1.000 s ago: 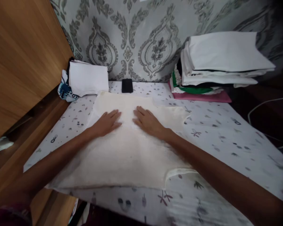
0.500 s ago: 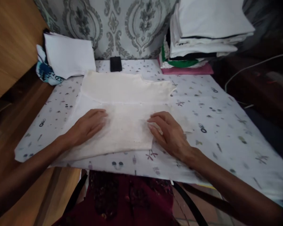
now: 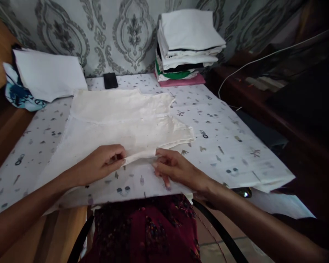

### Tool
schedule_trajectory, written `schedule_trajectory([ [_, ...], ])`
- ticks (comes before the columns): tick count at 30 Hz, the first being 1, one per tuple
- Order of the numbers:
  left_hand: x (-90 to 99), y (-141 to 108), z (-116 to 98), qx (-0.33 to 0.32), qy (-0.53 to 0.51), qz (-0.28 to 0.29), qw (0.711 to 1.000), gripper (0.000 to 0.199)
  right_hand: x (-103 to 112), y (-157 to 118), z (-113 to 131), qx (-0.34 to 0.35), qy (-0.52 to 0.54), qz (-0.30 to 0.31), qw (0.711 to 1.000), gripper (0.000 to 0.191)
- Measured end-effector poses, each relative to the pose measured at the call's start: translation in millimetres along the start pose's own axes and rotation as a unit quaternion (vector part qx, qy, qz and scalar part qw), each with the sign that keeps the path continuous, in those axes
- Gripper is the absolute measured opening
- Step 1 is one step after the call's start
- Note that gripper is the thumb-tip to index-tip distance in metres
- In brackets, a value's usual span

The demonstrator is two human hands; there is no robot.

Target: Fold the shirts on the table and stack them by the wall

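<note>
Near edge of cream garment (image 3: 117, 129), laid on cloth-covered desk (image 3: 219, 126), is pinched between thumb and curled fingers of left hand (image 3: 95, 166); same edge is touched by loosely curled right hand (image 3: 182, 170), whether gripped cannot be told.

With the fingertips of my left hand (image 3: 101, 164) and right hand (image 3: 178, 167), I pinch the near hem of a cream garment (image 3: 106, 133), slightly raised between them near the front edge of the table (image 3: 222, 157). The rest spreads flat toward the back edge, where a small black object (image 3: 110, 80) lies. Folded white cloth (image 3: 49, 75) sits at the back left corner beside bunched blue-patterned fabric (image 3: 24, 95); a tall stack of folded clothes (image 3: 192, 33), pink at its base, stands by the back right corner.
</note>
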State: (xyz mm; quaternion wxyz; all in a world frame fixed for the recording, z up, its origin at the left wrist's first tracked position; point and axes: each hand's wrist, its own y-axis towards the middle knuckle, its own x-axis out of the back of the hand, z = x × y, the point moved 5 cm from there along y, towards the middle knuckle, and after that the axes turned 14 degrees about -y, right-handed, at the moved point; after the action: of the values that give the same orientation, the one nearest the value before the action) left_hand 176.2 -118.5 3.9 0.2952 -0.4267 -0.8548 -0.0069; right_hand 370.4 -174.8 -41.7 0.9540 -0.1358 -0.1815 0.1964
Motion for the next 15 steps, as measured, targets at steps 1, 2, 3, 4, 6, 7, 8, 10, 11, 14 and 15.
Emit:
schedule_trajectory([
  [1, -0.4, -1.4, -2.3, -0.002, -0.017, 0.015, 1.0, 0.023, -3.8, 1.9, -0.5, -0.003, 0.013, 0.021, 1.0, 0.037],
  [2, -1.6, -3.1, -3.6, -0.01, -0.023, 0.029, 0.999, 0.024, -6.2, 3.1, -1.6, -0.004, 0.018, 0.035, 0.999, 0.039],
  [3, -3.1, -5.3, -3.0, -0.021, -0.017, 0.034, 0.999, 0.025, -6.9, 3.6, -3.4, -0.003, 0.02, 0.038, 0.999, 0.041],
  [4, -4.2, -8.0, -0.6, -0.037, 0.0, 0.029, 0.999, 0.025, -6.4, 3.0, -5.5, -0.001, 0.018, 0.036, 0.999, 0.041],
  [6, -5.7, -14.9, 8.9, -0.073, 0.06, -0.008, 0.996, 0.029, -4.6, -1.7, -10.0, 0.001, 0.004, 0.05, 0.999, 0.038],
  [7, -6.5, -19.3, 15.1, -0.09, 0.092, -0.029, 0.991, 0.032, -3.3, -5.4, -11.6, 0.0, -0.011, 0.065, 0.998, 0.037],
  [8, -7.9, -24.0, 21.7, -0.103, 0.119, -0.043, 0.987, 0.035, -1.3, -9.4, -12.2, -0.003, -0.032, 0.078, 0.996, 0.036],
  [10, -11.7, -32.6, 33.8, -0.108, 0.152, -0.046, 0.981, 0.041, 8.3, -15.5, -8.9, -0.005, -0.1, 0.057, 0.993, 0.036],
  [11, -13.3, -35.9, 38.2, -0.102, 0.159, -0.039, 0.981, 0.043, 16.0, -16.7, -3.7, 0.002, -0.148, 0.01, 0.989, 0.036],
  [14, -13.5, -39.2, 41.9, -0.077, 0.164, -0.026, 0.983, 0.048, 33.0, -13.8, 25.1, 0.072, -0.299, -0.185, 0.933, 0.032],
  [15, -11.8, -38.1, 41.4, -0.07, 0.163, -0.029, 0.984, 0.05, 30.7, -9.9, 35.5, 0.113, -0.338, -0.224, 0.907, 0.03],
])
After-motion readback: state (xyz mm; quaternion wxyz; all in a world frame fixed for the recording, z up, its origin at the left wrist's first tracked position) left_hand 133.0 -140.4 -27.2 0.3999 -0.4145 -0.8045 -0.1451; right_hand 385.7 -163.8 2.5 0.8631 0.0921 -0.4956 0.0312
